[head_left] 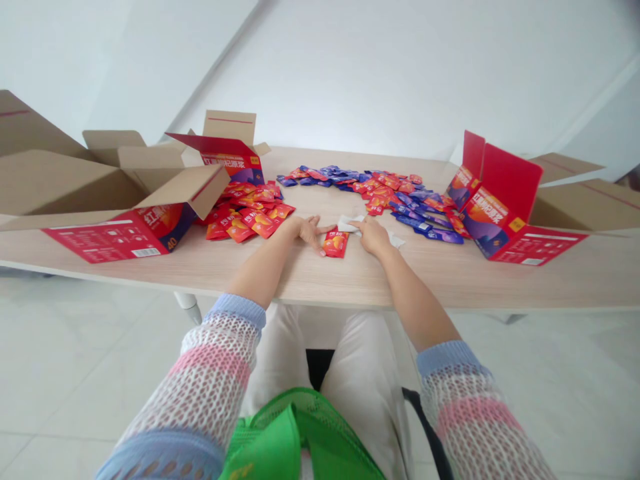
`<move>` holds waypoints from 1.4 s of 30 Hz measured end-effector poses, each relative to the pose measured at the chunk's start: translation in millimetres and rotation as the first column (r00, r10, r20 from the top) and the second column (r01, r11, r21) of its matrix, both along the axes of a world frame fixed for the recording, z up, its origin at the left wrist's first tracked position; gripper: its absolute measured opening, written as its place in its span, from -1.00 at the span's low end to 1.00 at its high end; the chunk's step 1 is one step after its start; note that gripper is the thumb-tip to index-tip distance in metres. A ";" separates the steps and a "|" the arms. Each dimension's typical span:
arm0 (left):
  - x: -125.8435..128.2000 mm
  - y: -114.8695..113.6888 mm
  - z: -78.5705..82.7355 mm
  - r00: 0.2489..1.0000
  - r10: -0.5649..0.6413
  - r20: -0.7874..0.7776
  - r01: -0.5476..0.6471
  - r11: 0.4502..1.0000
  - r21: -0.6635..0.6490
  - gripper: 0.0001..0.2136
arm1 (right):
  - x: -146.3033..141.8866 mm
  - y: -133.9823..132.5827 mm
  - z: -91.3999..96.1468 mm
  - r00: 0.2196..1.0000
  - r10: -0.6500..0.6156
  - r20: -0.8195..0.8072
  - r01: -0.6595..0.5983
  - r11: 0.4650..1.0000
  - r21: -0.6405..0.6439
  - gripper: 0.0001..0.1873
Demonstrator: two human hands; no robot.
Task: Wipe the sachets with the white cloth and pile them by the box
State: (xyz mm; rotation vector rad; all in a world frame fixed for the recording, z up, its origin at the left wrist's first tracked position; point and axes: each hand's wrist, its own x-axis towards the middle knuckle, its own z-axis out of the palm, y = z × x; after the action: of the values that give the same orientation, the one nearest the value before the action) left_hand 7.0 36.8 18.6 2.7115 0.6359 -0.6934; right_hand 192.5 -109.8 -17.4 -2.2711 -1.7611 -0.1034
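Note:
A red sachet [335,244] with an orange print lies flat on the table in front of me. My left hand [311,233] is at its left side, fingers spread, with fingertips touching the sachet's edge. At the sachet's top right, my right hand [373,235] presses a crumpled white tissue [346,223] with its fingers. Part of the tissue sticks out on the right, beneath the hand. Left of my left hand is a heap of red sachets [253,213]. Beyond my right hand, red and purple sachets [417,207] are spread in a curved pile.
Open red and brown cartons stand at both sides: a large carton [125,233] at the left, a smaller carton [233,162] behind it, and another carton [505,217] at the right. The wooden table [345,283] has its front edge close to my lap. A white wall [370,80] rises behind.

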 end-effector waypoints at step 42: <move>0.6 5.8 -6.2 1.000 -0.007 0.011 0.007 1.000 0.002 0.26 | 33.1 -2.2 -1.5 0.899 -0.288 -0.331 0.289 0.956 -0.046 -0.61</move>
State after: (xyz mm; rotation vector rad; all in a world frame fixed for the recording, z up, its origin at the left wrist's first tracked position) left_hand 7.6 42.6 12.4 2.7184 0.6255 -0.6789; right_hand 225.6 -112.0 -18.9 -2.3636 -1.2472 0.2122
